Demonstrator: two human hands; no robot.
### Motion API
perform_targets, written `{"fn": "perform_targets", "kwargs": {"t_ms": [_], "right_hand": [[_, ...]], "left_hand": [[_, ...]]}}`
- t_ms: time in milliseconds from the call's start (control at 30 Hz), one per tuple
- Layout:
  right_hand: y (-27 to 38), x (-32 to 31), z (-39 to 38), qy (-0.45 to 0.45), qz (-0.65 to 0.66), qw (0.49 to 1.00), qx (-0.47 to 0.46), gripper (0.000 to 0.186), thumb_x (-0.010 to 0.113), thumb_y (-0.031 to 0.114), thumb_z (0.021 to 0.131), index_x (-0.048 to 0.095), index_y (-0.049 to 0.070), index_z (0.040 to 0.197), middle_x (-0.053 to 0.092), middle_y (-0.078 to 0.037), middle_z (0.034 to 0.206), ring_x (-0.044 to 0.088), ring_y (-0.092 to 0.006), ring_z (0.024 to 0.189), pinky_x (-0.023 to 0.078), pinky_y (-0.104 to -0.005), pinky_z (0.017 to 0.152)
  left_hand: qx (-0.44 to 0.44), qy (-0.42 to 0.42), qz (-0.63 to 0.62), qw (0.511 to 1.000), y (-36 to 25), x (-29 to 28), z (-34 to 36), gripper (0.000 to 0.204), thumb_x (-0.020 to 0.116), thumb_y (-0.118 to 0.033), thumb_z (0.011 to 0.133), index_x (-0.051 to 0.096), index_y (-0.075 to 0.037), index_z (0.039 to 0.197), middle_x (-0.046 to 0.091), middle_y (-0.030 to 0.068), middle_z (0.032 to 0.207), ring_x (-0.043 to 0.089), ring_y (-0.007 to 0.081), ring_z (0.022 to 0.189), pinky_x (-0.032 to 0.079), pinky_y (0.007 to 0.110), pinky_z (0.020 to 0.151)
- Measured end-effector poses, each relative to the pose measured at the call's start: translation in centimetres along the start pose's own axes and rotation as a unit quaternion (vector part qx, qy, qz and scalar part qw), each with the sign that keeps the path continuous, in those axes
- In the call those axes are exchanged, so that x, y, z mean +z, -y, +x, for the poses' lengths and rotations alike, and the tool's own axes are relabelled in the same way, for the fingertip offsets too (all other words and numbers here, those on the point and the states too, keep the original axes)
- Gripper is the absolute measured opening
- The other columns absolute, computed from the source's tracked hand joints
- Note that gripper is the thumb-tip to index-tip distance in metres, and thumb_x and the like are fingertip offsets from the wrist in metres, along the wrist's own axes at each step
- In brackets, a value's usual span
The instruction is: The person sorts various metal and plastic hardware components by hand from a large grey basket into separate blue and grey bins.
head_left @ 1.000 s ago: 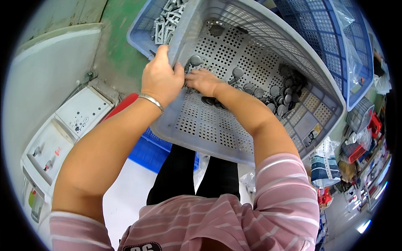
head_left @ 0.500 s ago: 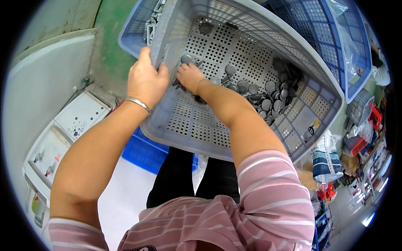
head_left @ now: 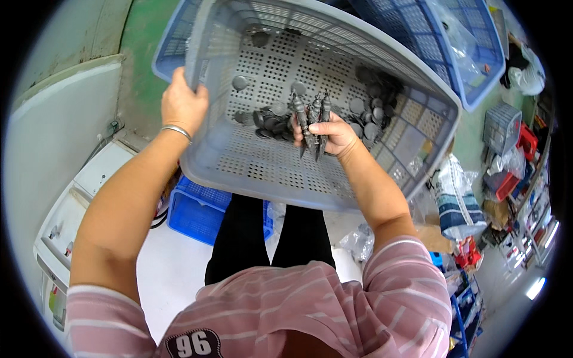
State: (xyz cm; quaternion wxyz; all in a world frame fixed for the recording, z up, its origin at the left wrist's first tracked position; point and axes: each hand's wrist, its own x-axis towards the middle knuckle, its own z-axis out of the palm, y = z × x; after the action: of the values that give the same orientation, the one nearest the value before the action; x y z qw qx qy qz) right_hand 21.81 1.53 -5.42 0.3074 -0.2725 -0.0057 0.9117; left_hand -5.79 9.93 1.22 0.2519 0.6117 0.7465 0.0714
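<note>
Right hand [head_left: 334, 134] is above the grey crate's floor [head_left: 256, 167], thumb pressed over dark pointed pieces [head_left: 315, 113], fingers curled around them! Left hand [head_left: 184, 106] touches the crate's left end, thumb spread from forefinger; whether the hidden fingers grip, can't tell.

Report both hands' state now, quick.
Left hand: closed on the left side of the grey crate.
Right hand: closed, holding several dark pointed pieces over the crate.
</note>
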Motion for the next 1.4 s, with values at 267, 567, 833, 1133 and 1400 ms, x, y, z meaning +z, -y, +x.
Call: {"fn": "perform_targets", "kwargs": {"t_ms": [267,567,833,1133,1400], "right_hand": [[0.9,4.4,-5.0,0.177,0.121,0.962,-0.167,0.070,0.057,0.009,0.076,0.020,0.008,0.136,0.032,-0.027,0.132,0.034,-0.0385,0.123,0.031,-0.0545,0.097],[2.4,3.9,-12.0,0.120,0.204,0.944,-0.231,0.067,0.042,0.053,0.083,0.023,0.014,0.134,0.025,-0.022,0.137,0.030,-0.0359,0.125,0.030,-0.0567,0.097],[1.9,1.3,-16.8,0.028,0.234,0.932,-0.275,0.063,0.037,0.053,0.085,0.024,0.015,0.133,0.037,-0.020,0.127,0.039,-0.0350,0.118,0.032,-0.0613,0.092],[0.0,-0.8,-18.2,0.037,0.329,0.898,-0.290,0.047,0.035,0.036,0.092,0.027,0.011,0.131,0.052,-0.019,0.109,0.052,-0.0342,0.104,0.035,-0.0626,0.090],[0.2,-0.5,-18.9,0.103,0.380,0.876,-0.279,0.043,0.042,0.036,0.090,0.035,0.003,0.117,0.050,-0.011,0.086,0.056,-0.0244,0.078,0.052,-0.0414,0.070]], "left_hand": [[0.004,-0.048,0.085,0.995,0.0,0.4,0.0,0.037,0.056,-0.019,0.073,0.048,-0.004,0.105,0.061,0.0220,0.088,0.058,0.0376,0.084,0.045,0.042,0.076],[-0.019,-0.046,0.124,0.991,-0.8,0.2,-0.3,0.050,0.059,-0.023,0.071,0.046,0.000,0.113,0.059,0.0249,0.094,0.056,0.0389,0.090,0.044,0.041,0.080],[-0.040,-0.052,0.162,0.985,0.1,0.6,0.2,0.048,0.059,-0.025,0.072,0.046,-0.004,0.113,0.061,0.0216,0.096,0.057,0.0375,0.091,0.044,0.041,0.079],[-0.015,-0.075,0.175,0.982,-0.3,0.5,-0.2,0.039,0.059,-0.025,0.072,0.049,-0.004,0.103,0.061,0.0215,0.092,0.057,0.0380,0.088,0.044,0.042,0.078],[-0.012,-0.085,0.185,0.979,-0.2,0.5,-0.1,0.037,0.059,-0.025,0.072,0.049,-0.005,0.102,0.061,0.0206,0.090,0.057,0.0385,0.087,0.044,0.043,0.077]]}}
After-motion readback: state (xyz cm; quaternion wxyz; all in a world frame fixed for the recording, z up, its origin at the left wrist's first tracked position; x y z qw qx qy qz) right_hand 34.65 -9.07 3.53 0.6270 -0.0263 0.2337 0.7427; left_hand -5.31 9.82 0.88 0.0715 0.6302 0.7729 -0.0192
